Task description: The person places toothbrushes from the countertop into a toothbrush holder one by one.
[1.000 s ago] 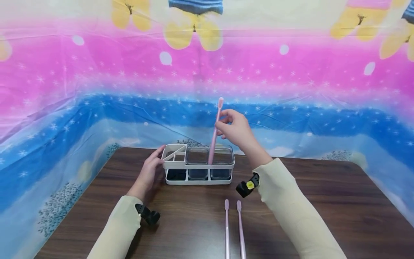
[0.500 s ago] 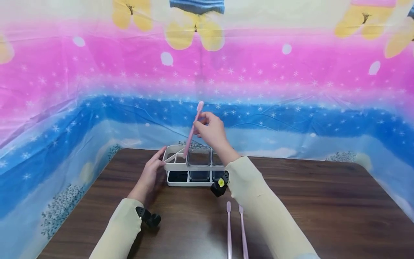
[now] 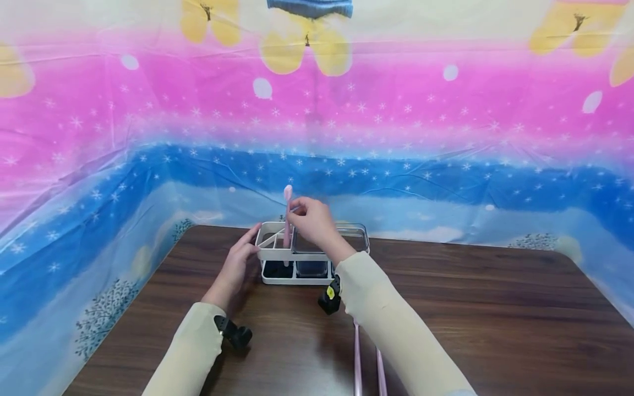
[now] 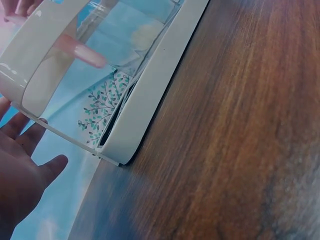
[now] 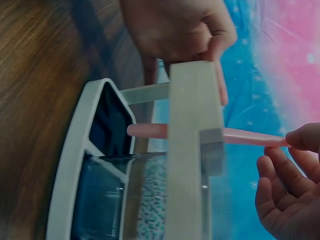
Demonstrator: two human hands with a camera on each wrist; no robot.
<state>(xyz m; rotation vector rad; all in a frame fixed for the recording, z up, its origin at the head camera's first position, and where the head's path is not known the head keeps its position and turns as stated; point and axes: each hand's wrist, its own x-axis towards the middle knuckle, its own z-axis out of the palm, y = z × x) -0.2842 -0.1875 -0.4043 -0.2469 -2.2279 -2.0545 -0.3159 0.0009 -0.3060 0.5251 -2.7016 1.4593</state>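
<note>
In the head view my right hand (image 3: 317, 223) pinches a pink toothbrush (image 3: 287, 220), bristle head up. The handle passes down through the upper frame of a white toothbrush rack (image 3: 274, 254), in a small left compartment beside a diagonal divider. In the right wrist view the handle's rounded end (image 5: 140, 131) sits below the upper frame, close over the dark base. My left hand (image 3: 236, 264) rests against the rack's left end, fingers extended and thumb near the front corner. The left wrist view shows that hand (image 4: 22, 170) at the rack's end with its fingers loosely spread.
Clear cups (image 3: 311, 269) stand in the rack's middle and right places, partly behind my right hand. Two more pink toothbrushes (image 3: 358, 357) lie on the brown wooden table (image 3: 470, 308), partly covered by my right sleeve. A patterned cloth (image 3: 396, 159) hangs behind the table.
My right hand has carried the toothbrush left from over the right cup, then lowered it into the left compartment and made it more upright. The left hand has stayed at the rack's end.
</note>
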